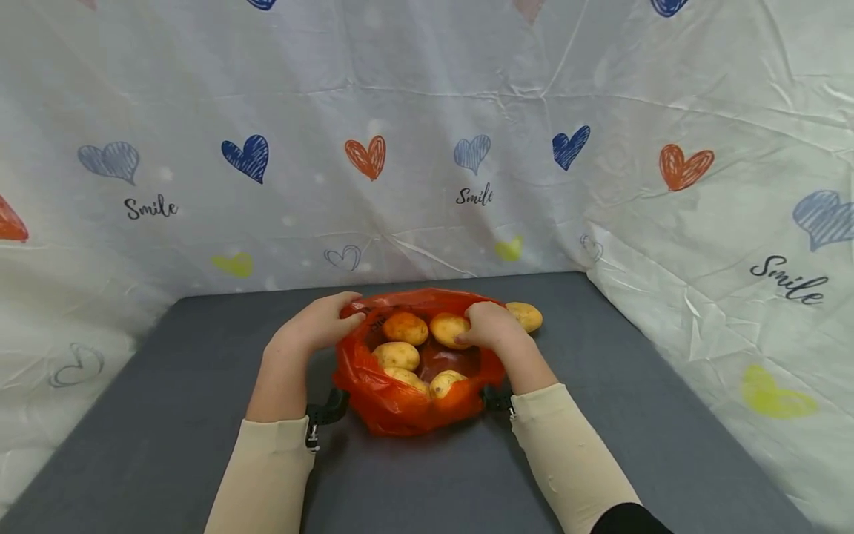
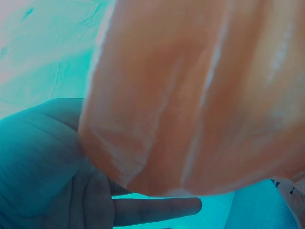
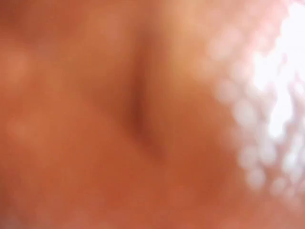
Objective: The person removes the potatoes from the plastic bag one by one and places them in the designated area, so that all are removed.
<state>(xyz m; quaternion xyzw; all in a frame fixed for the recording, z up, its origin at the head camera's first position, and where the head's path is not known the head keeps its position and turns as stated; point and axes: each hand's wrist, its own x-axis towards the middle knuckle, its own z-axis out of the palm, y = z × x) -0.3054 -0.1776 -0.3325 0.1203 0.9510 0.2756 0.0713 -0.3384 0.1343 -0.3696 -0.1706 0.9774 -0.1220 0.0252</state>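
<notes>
A red plastic bag [image 1: 414,415] stands with its mouth spread wide on the dark grey table. Several yellow potatoes [image 1: 396,356] lie inside, two of them low at the near side. My left hand [image 1: 316,320] holds the bag's left rim between thumb and fingers; in the left wrist view the blurred bag [image 2: 181,95] covers much of that hand [image 2: 52,162], and one finger stretches out below it. Reaching in over the right rim, my right hand [image 1: 497,326] grips a potato [image 1: 447,330] at the bag's far right. Only blurred red plastic [image 3: 95,181] fills the right wrist view.
Another potato [image 1: 525,317] lies outside the bag, just beyond my right hand. The grey tabletop [image 1: 167,415] extends around the bag. A white sheet [image 1: 427,148] printed with hearts hangs behind the table and along its sides.
</notes>
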